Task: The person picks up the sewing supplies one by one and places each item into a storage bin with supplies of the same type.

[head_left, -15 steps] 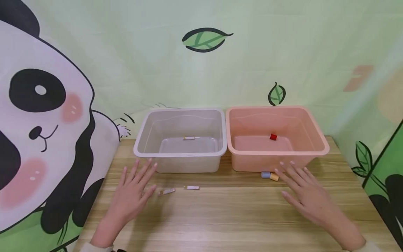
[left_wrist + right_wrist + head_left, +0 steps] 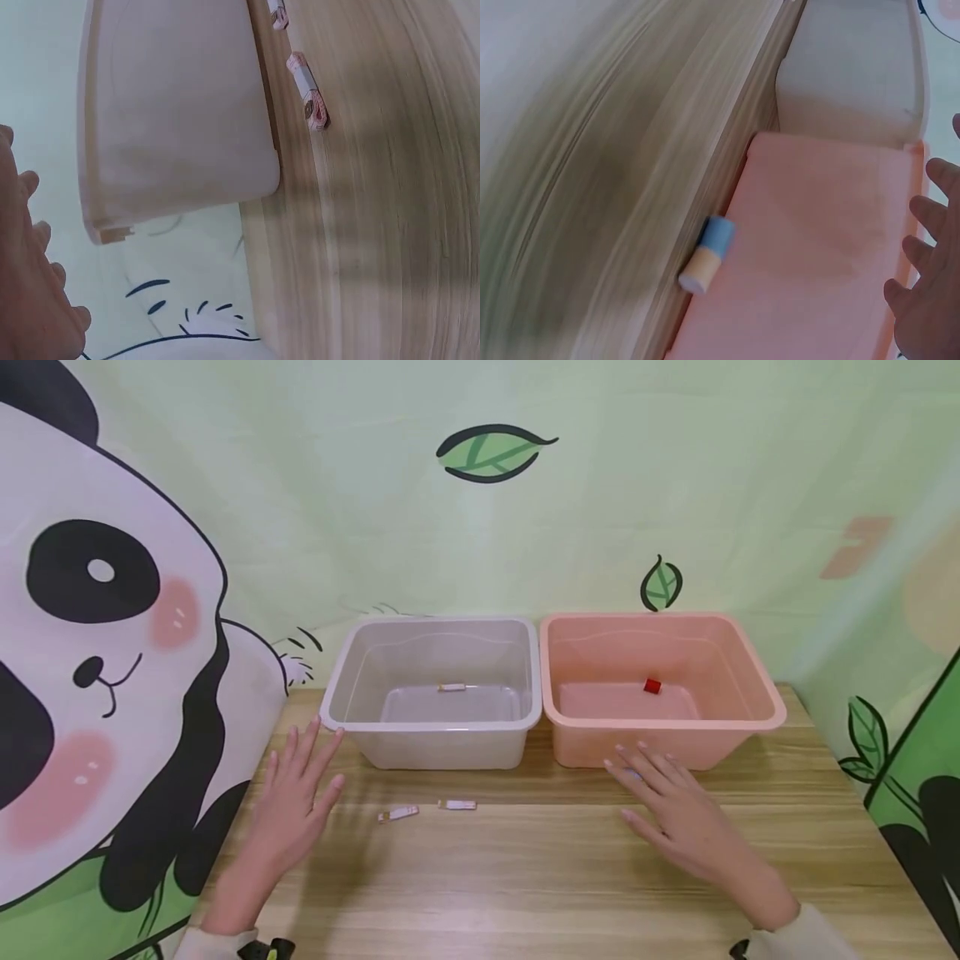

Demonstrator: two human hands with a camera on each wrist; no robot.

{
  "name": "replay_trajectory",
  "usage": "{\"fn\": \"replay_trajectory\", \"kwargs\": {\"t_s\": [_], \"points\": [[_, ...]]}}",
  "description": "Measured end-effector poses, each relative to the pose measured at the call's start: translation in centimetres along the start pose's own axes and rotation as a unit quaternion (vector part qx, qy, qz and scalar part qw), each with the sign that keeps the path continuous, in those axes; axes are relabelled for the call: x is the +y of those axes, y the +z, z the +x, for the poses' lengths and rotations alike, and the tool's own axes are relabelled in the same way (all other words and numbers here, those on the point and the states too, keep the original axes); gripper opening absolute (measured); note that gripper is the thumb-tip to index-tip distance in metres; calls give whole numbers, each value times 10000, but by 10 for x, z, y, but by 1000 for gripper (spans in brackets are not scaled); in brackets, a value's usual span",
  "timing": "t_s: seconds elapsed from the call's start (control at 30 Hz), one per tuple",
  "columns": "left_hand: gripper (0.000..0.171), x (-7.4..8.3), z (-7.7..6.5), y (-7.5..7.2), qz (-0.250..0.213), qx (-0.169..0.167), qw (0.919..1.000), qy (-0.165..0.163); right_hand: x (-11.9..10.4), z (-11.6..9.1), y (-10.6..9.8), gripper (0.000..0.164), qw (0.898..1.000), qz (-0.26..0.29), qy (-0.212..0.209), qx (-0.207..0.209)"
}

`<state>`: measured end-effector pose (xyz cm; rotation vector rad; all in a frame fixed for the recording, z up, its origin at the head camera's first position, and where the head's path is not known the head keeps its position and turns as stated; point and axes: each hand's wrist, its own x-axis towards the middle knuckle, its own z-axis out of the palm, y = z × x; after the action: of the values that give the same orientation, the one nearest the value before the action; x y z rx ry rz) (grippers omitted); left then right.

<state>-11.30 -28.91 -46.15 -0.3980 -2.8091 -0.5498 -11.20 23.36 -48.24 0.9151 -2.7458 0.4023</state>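
My left hand (image 2: 288, 814), fingers spread and holding nothing, hovers over the table by the front left corner of the grey bin (image 2: 450, 750). To its right lie two small folded strips with white bands, one nearer (image 2: 398, 814) and one farther (image 2: 457, 805); up close the nearer strip (image 2: 307, 88) looks pinkish with a metal end, like a soft tape measure. A similar strip (image 2: 451, 687) lies inside the grey bin. My right hand (image 2: 686, 827), also spread and empty, is before the pink bin (image 2: 630, 745). It mostly hides a blue cylinder (image 2: 717, 234) and a yellow cylinder (image 2: 700, 270) in the head view.
A small red piece (image 2: 652, 686) lies inside the pink bin. Both bins stand side by side at the back of the wooden table (image 2: 510, 877). Behind them hangs a pale green cloth (image 2: 337, 485) printed with a panda and leaves.
Both hands have shifted left, staying spread and empty. The right hand now covers most of the blue and yellow cylinders in the head view; the left is farther from the strips.
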Motion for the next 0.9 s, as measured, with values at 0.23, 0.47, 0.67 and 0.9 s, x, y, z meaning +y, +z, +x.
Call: {"fn": "replay_trajectory", "kwargs": {"t_s": [0.23,0.47,0.67,0.9], "points": [[53,-9,6,1,-854,105,9955,-408,-13,12,15,61,9994,303,-7,-143],[52,-15,20,7,-1956,97,9771,-837,-22,22,31,59,9981,576,-195,103],[54,-19,38,17,-3026,238,9467,-1083,-28,30,44,57,9952,934,-300,36],[53,-29,49,29,-3848,630,9100,-1409,-37,40,53,56,9928,1163,-202,-191]]}}
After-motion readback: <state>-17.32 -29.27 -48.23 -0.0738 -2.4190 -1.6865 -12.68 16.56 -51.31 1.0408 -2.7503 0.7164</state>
